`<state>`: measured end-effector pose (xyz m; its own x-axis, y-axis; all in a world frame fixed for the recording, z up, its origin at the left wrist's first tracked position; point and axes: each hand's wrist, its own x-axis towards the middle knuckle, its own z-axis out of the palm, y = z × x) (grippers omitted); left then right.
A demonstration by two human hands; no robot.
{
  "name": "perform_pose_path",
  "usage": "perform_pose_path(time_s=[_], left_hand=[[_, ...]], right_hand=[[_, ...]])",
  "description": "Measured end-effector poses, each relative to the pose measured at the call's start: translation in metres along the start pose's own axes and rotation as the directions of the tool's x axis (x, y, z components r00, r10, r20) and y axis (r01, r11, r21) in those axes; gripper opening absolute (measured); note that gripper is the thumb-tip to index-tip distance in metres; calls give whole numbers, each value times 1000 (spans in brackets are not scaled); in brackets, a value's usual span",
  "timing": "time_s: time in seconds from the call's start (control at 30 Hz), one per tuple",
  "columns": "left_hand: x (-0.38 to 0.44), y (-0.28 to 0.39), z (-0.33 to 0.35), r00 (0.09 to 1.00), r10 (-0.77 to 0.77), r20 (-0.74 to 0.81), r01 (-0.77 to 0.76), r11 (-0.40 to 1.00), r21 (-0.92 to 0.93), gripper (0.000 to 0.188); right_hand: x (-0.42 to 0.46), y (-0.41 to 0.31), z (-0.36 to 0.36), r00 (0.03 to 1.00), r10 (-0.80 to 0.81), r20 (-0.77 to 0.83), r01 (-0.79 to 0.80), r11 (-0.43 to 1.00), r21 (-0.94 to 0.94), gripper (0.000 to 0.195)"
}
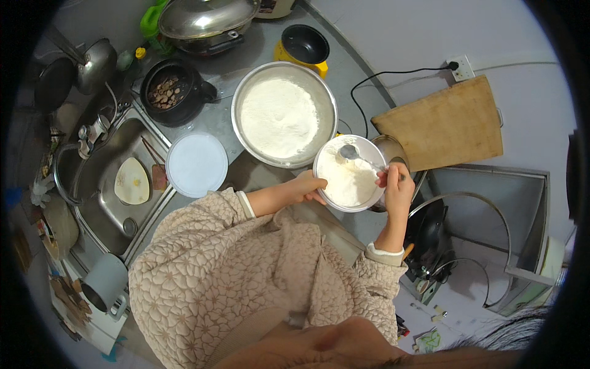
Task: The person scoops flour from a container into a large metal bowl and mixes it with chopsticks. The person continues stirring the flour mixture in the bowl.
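My left hand [308,187] grips the rim of a white plastic tub [345,206] from its left side. White flour-like powder [352,187] fills much of the tub. In my right hand [397,182] is a metal spoon [368,161], its bowl resting at the powder near the tub's far side. Just beyond the tub stands a wide stainless steel basin [238,122], which holds a broad mound of similar white powder [280,115]. A round white plastic lid [197,164] lies to the left, between the basin and the sink.
At left is a steel sink [99,203] with a plate [132,181] in it. A dark pot [171,113], a yellow pot [304,46] and a lidded pan [209,20] stand behind. A wooden cutting board [449,124] leans at right near a black cord [392,73].
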<state>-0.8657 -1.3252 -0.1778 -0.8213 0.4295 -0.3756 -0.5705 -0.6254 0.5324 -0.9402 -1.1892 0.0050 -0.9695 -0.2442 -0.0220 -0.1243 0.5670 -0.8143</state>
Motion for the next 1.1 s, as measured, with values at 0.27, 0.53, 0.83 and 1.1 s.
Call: perform_pose_path(time_s=[0.27,0.53,0.83,1.1], left_hand=[[-29,20,38,978,74,-195,45,837,545,32],[-15,-10,98,979,-110,-173,182,852,491,34],[25,-87,142,959,-195,-203,272,830,488,34],[91,-169,198,947,-100,-306,232,872,430,36]], right_hand=[[-83,51,-45,981,99,-167,-84,992,97,19],[-167,99,-72,908,264,-325,-210,959,192,17],[-216,175,-106,835,397,-381,-254,892,374,20],[-225,259,-160,901,253,-351,-272,962,-5,22]])
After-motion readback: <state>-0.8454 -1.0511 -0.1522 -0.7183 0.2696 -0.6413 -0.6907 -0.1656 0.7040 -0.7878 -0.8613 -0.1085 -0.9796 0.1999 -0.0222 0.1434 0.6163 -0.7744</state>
